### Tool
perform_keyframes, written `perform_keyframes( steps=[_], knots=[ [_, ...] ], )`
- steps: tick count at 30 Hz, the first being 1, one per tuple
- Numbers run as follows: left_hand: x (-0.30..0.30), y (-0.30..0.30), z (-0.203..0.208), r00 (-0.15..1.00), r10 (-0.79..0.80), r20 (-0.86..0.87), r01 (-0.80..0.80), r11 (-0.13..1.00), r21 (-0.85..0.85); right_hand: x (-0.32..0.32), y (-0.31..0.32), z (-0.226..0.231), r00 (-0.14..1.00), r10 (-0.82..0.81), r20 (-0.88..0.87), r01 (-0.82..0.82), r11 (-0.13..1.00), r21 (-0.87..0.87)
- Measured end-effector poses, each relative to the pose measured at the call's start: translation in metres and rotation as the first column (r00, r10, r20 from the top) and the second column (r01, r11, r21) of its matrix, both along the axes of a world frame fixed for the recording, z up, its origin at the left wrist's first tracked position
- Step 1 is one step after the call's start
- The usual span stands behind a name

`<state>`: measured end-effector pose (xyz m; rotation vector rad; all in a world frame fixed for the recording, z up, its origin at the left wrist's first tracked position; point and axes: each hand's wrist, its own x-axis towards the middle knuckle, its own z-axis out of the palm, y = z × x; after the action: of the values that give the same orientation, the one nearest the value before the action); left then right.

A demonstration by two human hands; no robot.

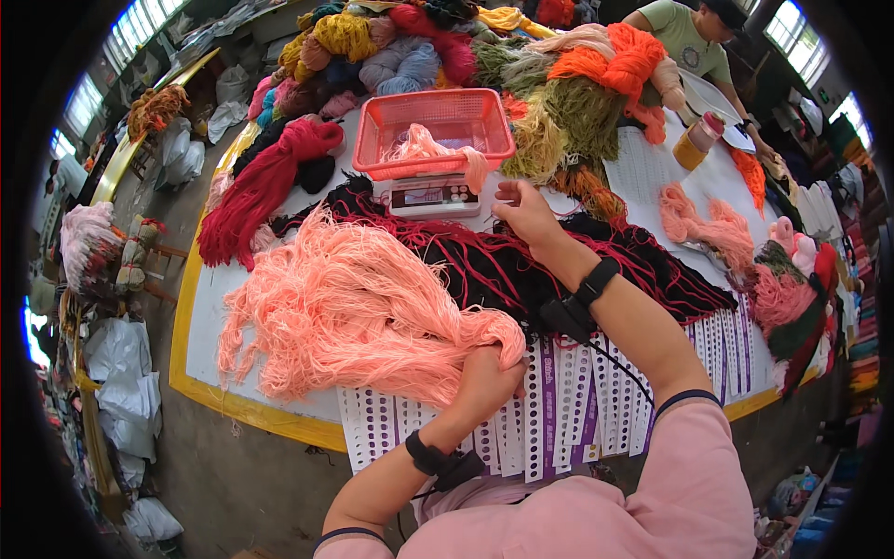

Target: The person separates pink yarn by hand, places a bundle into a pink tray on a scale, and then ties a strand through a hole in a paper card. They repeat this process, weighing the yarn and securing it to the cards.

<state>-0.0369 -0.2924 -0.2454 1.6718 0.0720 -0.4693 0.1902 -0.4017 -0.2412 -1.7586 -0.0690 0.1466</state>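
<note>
A large loose hank of peach yarn (pixel 335 298) spreads over the near left of the table. My left hand (pixel 489 382) is closed around its gathered right end. My right hand (pixel 526 212) is raised just right of a small digital scale (pixel 435 197), fingers loosely bent and apart, with nothing visible in them. On the scale sits a pink plastic basket (pixel 368 142). Some peach yarn (pixel 424 144) lies in the basket, and a tuft hangs over its front rim near my right fingers. Black yarn with red strands (pixel 484 265) stretches beneath my right forearm.
White and purple punched cards (pixel 568 401) line the table's near edge. Heaped coloured yarn (pixel 410 61) covers the far side, with a crimson hank (pixel 270 182) at left. A jar (pixel 697 142) stands far right, near another person (pixel 684 42). Thin cables run from my wrist straps.
</note>
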Motion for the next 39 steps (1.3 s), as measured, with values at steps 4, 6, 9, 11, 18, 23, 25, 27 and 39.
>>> perform_keyframes(
  steps=[4,6,9,11,18,23,25,27,39],
  knots=[
    [0.000,-0.001,-0.002,1.000,0.004,-0.013,-0.004,1.000,-0.003,0.002,0.005,0.008,0.998,0.041,-0.040,-0.040,0.999,0.014],
    [0.000,-0.002,-0.001,1.000,0.002,-0.009,-0.002,1.000,0.002,0.004,0.006,0.008,0.999,0.037,-0.017,-0.037,0.999,0.009],
    [0.001,-0.001,0.002,1.000,0.000,-0.016,0.000,1.000,0.010,0.009,0.010,0.004,0.999,0.024,-0.024,-0.024,0.999,0.025],
    [0.001,-0.001,0.005,1.000,-0.005,-0.026,0.005,1.000,0.013,0.011,0.012,0.001,0.999,0.005,-0.031,-0.004,0.999,0.044],
    [0.000,0.000,0.009,0.999,0.018,-0.045,-0.017,1.000,0.025,0.021,0.018,0.008,0.993,0.002,-0.122,0.017,0.988,0.154],
    [0.000,-0.003,0.009,1.000,0.011,-0.023,-0.011,1.000,0.014,0.019,0.017,0.005,0.994,-0.104,0.035,0.105,0.994,-0.009],
    [0.000,-0.002,0.005,1.000,0.009,-0.020,-0.009,1.000,0.018,0.009,0.021,0.004,0.983,-0.158,0.097,0.167,0.983,-0.081],
    [0.000,-0.001,0.004,1.000,0.011,-0.013,-0.011,0.999,0.030,-0.001,0.024,0.005,0.957,-0.169,0.234,0.221,0.951,-0.216],
    [-0.001,-0.002,0.001,1.000,0.020,0.004,-0.020,1.000,0.020,-0.011,0.053,0.022,0.909,-0.234,0.343,0.381,0.801,-0.462]
  ],
)
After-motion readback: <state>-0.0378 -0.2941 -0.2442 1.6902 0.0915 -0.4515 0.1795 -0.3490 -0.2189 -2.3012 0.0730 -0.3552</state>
